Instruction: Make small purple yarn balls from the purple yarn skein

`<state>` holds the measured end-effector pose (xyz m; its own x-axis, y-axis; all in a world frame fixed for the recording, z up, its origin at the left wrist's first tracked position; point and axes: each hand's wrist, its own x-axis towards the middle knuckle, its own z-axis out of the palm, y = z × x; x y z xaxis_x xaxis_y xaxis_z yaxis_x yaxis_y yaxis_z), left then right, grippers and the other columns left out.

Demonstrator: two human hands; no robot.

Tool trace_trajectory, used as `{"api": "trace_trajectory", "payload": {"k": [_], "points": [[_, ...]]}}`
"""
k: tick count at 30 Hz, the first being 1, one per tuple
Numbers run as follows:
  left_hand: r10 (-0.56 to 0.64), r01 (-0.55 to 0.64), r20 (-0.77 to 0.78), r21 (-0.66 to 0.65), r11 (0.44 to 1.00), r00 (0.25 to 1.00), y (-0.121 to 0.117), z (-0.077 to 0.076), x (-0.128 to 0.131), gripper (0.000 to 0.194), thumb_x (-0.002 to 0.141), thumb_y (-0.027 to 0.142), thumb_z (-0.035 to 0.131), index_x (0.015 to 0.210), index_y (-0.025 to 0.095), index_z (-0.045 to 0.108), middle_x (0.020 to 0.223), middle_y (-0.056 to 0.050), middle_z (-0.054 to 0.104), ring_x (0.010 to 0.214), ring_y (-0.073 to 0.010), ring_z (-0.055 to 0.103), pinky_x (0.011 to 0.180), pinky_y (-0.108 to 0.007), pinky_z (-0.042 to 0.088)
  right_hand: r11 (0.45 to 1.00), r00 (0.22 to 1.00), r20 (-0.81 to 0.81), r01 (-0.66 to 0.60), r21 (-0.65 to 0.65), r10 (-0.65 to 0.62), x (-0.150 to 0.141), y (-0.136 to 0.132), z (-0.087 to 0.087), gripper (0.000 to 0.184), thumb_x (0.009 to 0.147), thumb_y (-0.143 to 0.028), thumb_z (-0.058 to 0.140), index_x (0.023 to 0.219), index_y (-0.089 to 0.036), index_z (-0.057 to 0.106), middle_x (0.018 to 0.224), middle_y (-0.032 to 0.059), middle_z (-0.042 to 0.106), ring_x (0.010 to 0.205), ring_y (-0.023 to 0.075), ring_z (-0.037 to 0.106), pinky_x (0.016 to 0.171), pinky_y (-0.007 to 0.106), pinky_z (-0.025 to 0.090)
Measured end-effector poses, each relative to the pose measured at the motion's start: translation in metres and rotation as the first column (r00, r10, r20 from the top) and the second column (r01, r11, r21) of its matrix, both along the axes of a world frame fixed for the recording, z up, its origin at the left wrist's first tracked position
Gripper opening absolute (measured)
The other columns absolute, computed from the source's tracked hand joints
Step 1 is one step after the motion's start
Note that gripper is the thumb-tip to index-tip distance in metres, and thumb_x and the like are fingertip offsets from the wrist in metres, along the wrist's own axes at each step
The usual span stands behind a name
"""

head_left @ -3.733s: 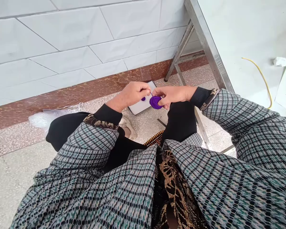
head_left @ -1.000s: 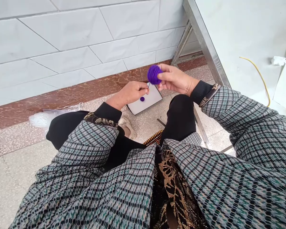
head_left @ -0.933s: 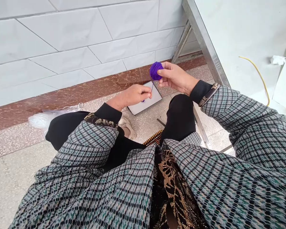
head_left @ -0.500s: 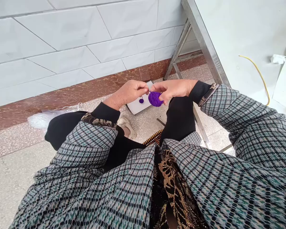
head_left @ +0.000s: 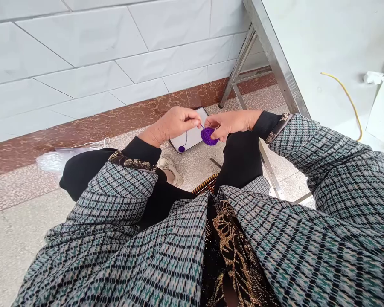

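My right hand [head_left: 232, 123] is closed around a ball of purple yarn [head_left: 208, 136], held just above my right knee. My left hand [head_left: 176, 123] pinches the purple strand that runs from the ball. From that pinch the strand hangs down to a small purple bead-like lump [head_left: 181, 149], which dangles over a white flat box [head_left: 193, 136] lying on the floor below. Both hands are close together, almost touching. Both forearms are in checked sleeves.
A metal table [head_left: 275, 55] with angled legs stands at the right, with a yellow cord [head_left: 352, 102] on its white top. A tiled wall with a brown skirting runs across the back. A clear plastic bag [head_left: 51, 160] lies on the floor at left.
My right hand had lifted the yarn ball up and away, then brought it back down to the left hand. The small purple lump now hangs lower on a longer strand.
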<state>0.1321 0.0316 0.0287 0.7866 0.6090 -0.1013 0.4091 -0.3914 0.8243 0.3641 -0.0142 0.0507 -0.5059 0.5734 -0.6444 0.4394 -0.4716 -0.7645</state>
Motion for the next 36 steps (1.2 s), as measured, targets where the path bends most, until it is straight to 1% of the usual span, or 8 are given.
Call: {"api": "trace_trajectory", "payload": {"k": [5, 10, 13, 19, 24, 29, 32, 36], "points": [[0.153, -0.152, -0.023, 0.045, 0.987, 0.988, 0.008, -0.016, 0.0, 0.028, 0.092, 0.031, 0.057, 0.089, 0.014, 0.079, 0.071, -0.003, 0.066, 0.068, -0.0154, 0.055, 0.07, -0.029, 0.044, 0.971, 0.9, -0.373, 0.24, -0.003, -0.224, 0.0, 0.006, 0.007, 0.032, 0.089, -0.02, 0.088, 0.104, -0.019, 0.059, 0.085, -0.0032, 0.069, 0.066, 0.0091, 0.066, 0.066, 0.019, 0.059], [-0.168, 0.163, -0.066, -0.075, 0.984, 0.983, -0.002, -0.008, 0.008, 0.026, 0.09, 0.033, 0.059, 0.084, 0.018, 0.078, 0.073, -0.001, 0.068, 0.067, -0.0138, 0.057, 0.071, -0.027, 0.045, 0.826, 0.82, -0.296, 0.545, 0.143, -0.49, -0.004, 0.012, 0.001, 0.027, 0.098, -0.016, 0.079, 0.103, -0.021, 0.052, 0.083, -0.0036, 0.065, 0.065, 0.0072, 0.063, 0.067, 0.017, 0.06], [-0.281, 0.269, -0.076, -0.136, 0.954, 0.957, -0.006, 0.003, 0.008, 0.026, 0.09, 0.035, 0.061, 0.083, 0.019, 0.08, 0.073, -0.002, 0.07, 0.065, -0.0133, 0.056, 0.068, -0.027, 0.045, 0.868, 0.91, -0.063, 0.41, 0.281, -0.41, -0.006, 0.008, -0.004, 0.035, 0.089, -0.005, 0.081, 0.098, -0.021, 0.051, 0.08, -0.0043, 0.063, 0.061, 0.008, 0.061, 0.056, 0.017, 0.054], [-0.03, 0.028, -0.069, -0.033, 0.999, 0.997, 0.002, 0.005, -0.003, 0.025, 0.089, 0.032, 0.062, 0.087, 0.016, 0.081, 0.073, -0.002, 0.07, 0.067, -0.0137, 0.057, 0.068, -0.027, 0.043, 0.983, 0.99, 0.1, -0.116, 0.144, 0.102, -0.004, -0.005, 0.005, 0.039, 0.077, 0.002, 0.082, 0.098, -0.02, 0.057, 0.077, -0.0048, 0.063, 0.059, 0.0092, 0.061, 0.053, 0.018, 0.05], [0.133, -0.132, -0.106, 0.023, 0.991, 0.985, 0.006, -0.007, 0.0, 0.028, 0.091, 0.033, 0.058, 0.088, 0.015, 0.079, 0.068, -0.001, 0.063, 0.065, -0.0144, 0.054, 0.067, -0.028, 0.041, 0.971, 0.943, -0.274, 0.22, 0.097, -0.186, -0.006, 0.0, 0.014, 0.034, 0.085, -0.003, 0.076, 0.106, -0.021, 0.055, 0.088, -0.0039, 0.069, 0.066, 0.0094, 0.064, 0.064, 0.02, 0.058], [-0.074, 0.069, -0.076, -0.071, 0.995, 0.994, -0.005, -0.005, 0.011, 0.025, 0.089, 0.034, 0.059, 0.081, 0.017, 0.076, 0.065, 0.0, 0.061, 0.065, -0.0142, 0.055, 0.07, -0.028, 0.044, 0.787, 0.772, -0.275, 0.612, 0.078, -0.574, -0.008, 0.012, 0.011, 0.02, 0.102, -0.007, 0.063, 0.101, -0.023, 0.05, 0.079, -0.0038, 0.064, 0.064, 0.0092, 0.061, 0.068, 0.018, 0.059], [-0.191, 0.185, -0.03, -0.131, 0.974, 0.981, -0.01, 0.004, 0.012, 0.024, 0.088, 0.036, 0.061, 0.079, 0.018, 0.075, 0.065, 0.0, 0.062, 0.066, -0.0139, 0.056, 0.071, -0.027, 0.045, 0.795, 0.815, -0.154, 0.578, 0.181, -0.558, -0.008, 0.011, 0.006, 0.027, 0.096, -0.005, 0.071, 0.096, -0.022, 0.051, 0.081, -0.0034, 0.063, 0.063, 0.009, 0.059, 0.063, 0.018, 0.056], [-0.047, 0.048, 0.015, -0.075, 0.996, 0.999, -0.008, 0.012, 0.005, 0.024, 0.087, 0.036, 0.063, 0.082, 0.017, 0.076, 0.071, -0.003, 0.067, 0.068, -0.0142, 0.057, 0.069, -0.027, 0.045, 0.968, 0.982, 0.022, 0.181, 0.175, -0.188, -0.004, 0.003, 0.002, 0.039, 0.08, 0.001, 0.082, 0.094, -0.022, 0.053, 0.076, -0.0047, 0.061, 0.06, 0.0101, 0.057, 0.052, 0.019, 0.048]]}}
